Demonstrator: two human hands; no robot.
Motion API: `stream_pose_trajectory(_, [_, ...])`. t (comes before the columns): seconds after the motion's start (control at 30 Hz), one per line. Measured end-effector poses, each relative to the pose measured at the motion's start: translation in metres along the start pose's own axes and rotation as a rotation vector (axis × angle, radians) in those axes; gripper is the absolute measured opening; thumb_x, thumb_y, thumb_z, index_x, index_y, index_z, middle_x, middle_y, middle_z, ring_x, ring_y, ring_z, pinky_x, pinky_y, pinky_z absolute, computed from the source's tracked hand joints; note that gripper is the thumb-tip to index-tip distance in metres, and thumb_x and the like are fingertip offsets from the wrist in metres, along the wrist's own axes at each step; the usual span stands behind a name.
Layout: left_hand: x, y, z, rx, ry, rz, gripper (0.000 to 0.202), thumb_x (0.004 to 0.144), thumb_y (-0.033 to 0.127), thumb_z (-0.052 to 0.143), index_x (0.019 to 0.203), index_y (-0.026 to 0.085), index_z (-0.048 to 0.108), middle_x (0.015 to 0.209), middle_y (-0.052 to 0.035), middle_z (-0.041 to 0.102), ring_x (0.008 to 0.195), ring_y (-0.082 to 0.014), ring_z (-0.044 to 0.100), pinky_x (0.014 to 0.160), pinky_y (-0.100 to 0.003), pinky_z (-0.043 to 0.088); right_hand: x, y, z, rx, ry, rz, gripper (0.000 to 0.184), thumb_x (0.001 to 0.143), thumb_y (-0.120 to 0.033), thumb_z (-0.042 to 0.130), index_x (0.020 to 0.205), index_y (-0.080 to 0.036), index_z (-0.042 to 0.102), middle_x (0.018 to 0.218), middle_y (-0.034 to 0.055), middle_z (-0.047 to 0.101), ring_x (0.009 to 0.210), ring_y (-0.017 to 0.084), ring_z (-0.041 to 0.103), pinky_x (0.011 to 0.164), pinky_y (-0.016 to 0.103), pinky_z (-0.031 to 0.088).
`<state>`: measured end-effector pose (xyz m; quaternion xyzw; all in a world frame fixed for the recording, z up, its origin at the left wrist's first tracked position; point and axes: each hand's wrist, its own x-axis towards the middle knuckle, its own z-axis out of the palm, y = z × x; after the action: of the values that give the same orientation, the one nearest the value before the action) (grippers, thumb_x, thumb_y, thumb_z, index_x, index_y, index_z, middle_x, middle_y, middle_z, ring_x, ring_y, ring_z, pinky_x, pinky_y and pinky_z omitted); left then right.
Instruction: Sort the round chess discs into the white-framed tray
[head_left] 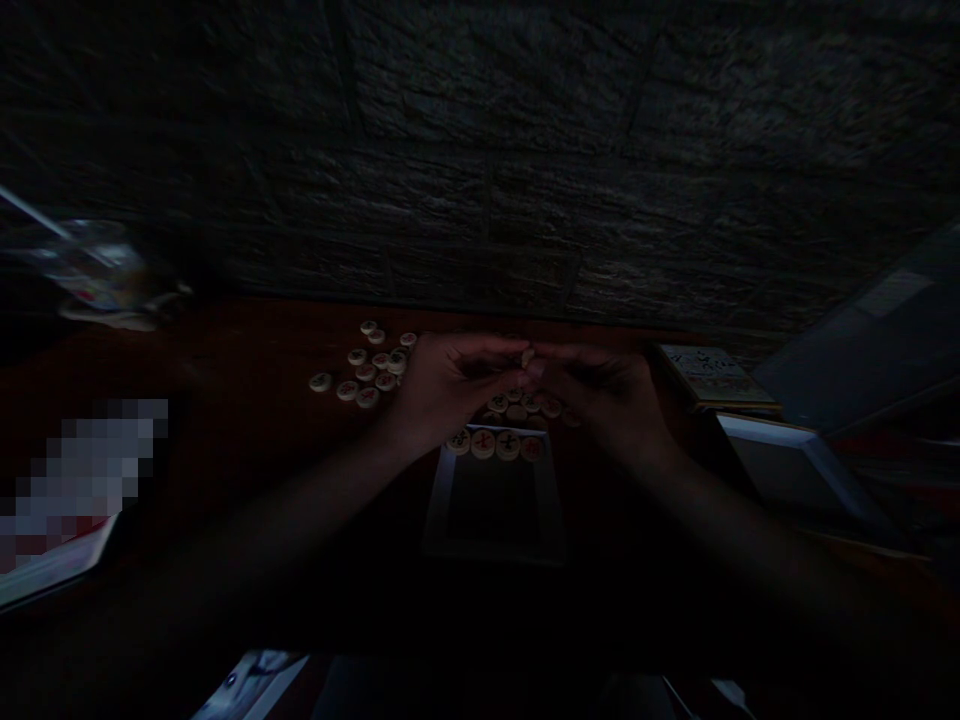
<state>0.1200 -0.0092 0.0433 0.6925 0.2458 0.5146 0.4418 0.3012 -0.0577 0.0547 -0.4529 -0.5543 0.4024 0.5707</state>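
My left hand (442, 385) and my right hand (619, 395) meet at the fingertips above the table. Pinched between them is a small pale Chinese chess piece (528, 356), seen edge-on and partly hidden by the fingers. Just below, a row of several round pieces (495, 443) with red and dark characters lies along the far end of a shallow white-rimmed box (442, 510). More loose pieces (516, 408) lie behind that row, partly covered by my hands. Left of my left hand, several other pieces (367, 372) are scattered.
A rough stone-block wall (480, 200) rises behind the dark reddish table (247, 370). A clear container (101, 265) with a straw stands at the far left. On the right are a lettered box (709, 375) and a white-rimmed tray (787, 465). The light is very dim.
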Motion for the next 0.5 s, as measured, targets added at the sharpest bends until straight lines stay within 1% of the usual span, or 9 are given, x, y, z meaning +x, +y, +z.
stream_pose_trajectory(0.1, [-0.0006, -0.0003, -0.0010, 0.050, -0.017, 0.009, 0.029, 0.078, 0.031, 0.088, 0.105, 0.021, 0.082, 0.102, -0.0066, 0.083, 0.089, -0.0217, 0.080, 0.083, -0.032, 0.066, 0.0013, 0.0032, -0.0004, 0.032, -0.009, 0.012, 0.031, 0.069, -0.042, 0.094, 0.095, -0.027, 0.084, 0.089, 0.0023, 0.083, 0.074, 0.019, 0.076, 0.070, 0.034, 0.064])
stream_pose_trajectory(0.2, [-0.0003, -0.0012, -0.0021, 0.049, -0.053, 0.011, 0.031, 0.080, 0.030, 0.087, 0.108, 0.020, 0.080, 0.098, -0.0070, 0.083, 0.086, -0.0209, 0.080, 0.081, -0.031, 0.065, 0.0010, 0.0032, -0.0002, 0.041, -0.006, 0.038, 0.031, 0.069, -0.042, 0.093, 0.095, -0.027, 0.084, 0.086, 0.0023, 0.082, 0.072, 0.019, 0.076, 0.066, 0.033, 0.063])
stream_pose_trajectory(0.27, [0.0002, -0.0015, -0.0023, 0.040, -0.065, 0.015, 0.031, 0.079, 0.029, 0.087, 0.108, 0.020, 0.080, 0.100, -0.0072, 0.083, 0.087, -0.0209, 0.080, 0.081, -0.031, 0.065, 0.0003, 0.0022, 0.0001, 0.037, -0.006, 0.039, 0.030, 0.071, -0.043, 0.092, 0.096, -0.028, 0.084, 0.083, 0.0020, 0.082, 0.070, 0.019, 0.074, 0.064, 0.033, 0.062])
stream_pose_trajectory(0.4, [0.0001, -0.0006, -0.0015, 0.057, -0.026, 0.045, 0.029, 0.078, 0.025, 0.087, 0.106, 0.020, 0.081, 0.105, -0.0068, 0.083, 0.090, -0.0210, 0.080, 0.083, -0.031, 0.065, -0.0012, 0.0000, 0.0005, 0.058, -0.040, 0.055, 0.027, 0.076, -0.043, 0.088, 0.098, -0.027, 0.085, 0.081, 0.0022, 0.081, 0.066, 0.016, 0.072, 0.063, 0.030, 0.061])
stream_pose_trajectory(0.5, [-0.0010, 0.0007, -0.0014, 0.164, 0.016, 0.077, 0.027, 0.078, 0.023, 0.086, 0.105, 0.021, 0.081, 0.100, -0.0055, 0.083, 0.089, -0.0207, 0.079, 0.083, -0.031, 0.065, -0.0018, -0.0019, 0.0011, 0.086, -0.070, 0.077, 0.026, 0.079, -0.042, 0.087, 0.100, -0.027, 0.085, 0.083, 0.0029, 0.081, 0.067, 0.014, 0.072, 0.063, 0.027, 0.060])
